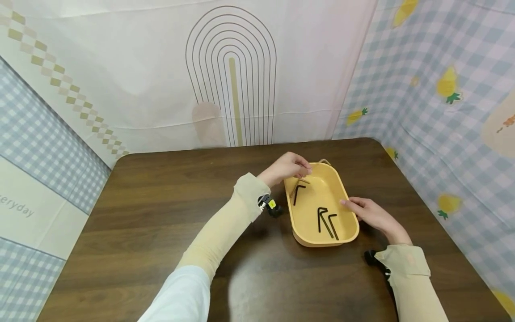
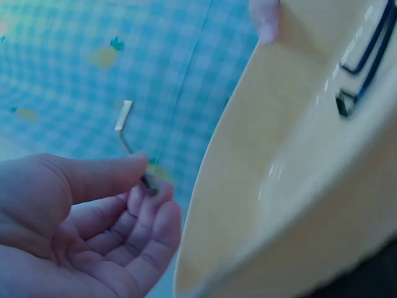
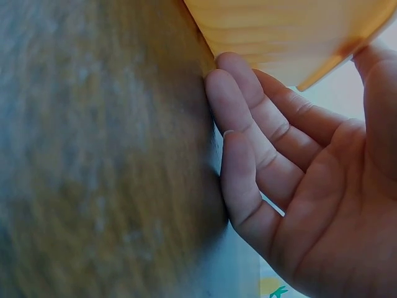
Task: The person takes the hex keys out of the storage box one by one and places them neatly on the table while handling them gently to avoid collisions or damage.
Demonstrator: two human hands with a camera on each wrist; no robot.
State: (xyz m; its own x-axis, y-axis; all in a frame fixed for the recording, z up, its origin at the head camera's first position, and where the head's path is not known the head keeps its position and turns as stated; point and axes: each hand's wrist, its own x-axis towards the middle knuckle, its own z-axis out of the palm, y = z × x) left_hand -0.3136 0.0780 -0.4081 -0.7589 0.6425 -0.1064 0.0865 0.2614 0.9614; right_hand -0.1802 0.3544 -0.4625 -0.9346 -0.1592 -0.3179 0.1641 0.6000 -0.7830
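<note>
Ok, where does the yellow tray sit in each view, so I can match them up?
Head: yellow tray right of centre, its inside facing up.
Left wrist: yellow tray fills much of the right side, cut off by the frame.
Right wrist: yellow tray at upper right, cut off by the top edge.
Shared landmark: the right hand, at its rim; the left wrist view catches only a fingertip.

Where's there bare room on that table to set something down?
Widest: the table left of the left sleeve. Another: between it and the right sleeve, before the yellow tray. Crowded: the tray, with black hex keys inside, left hand over its corner, right hand on its rim.
</note>
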